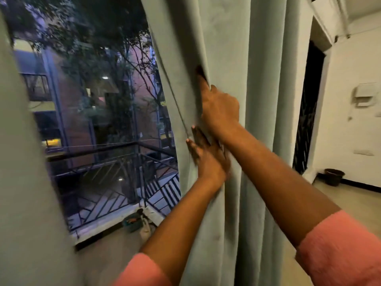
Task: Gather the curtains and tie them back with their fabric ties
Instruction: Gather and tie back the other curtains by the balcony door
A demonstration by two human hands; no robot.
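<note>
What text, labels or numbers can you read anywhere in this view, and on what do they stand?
None can be read.
White wall box: no print shows; blurred.
Small items on the window sill: too small and blurred to show any label.
Right curtain, held by the left hand and right hand: plain fabric, no tag in sight.

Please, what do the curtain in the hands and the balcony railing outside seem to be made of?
The curtain looks like thick, matte woven fabric, pale grey-green: it hangs in soft, deep folds and creases where the right hand grips it and the left hand presses it. The balcony railing appears to be dark painted metal: thin straight bars with a faint sheen, though the view is blurred.
</note>
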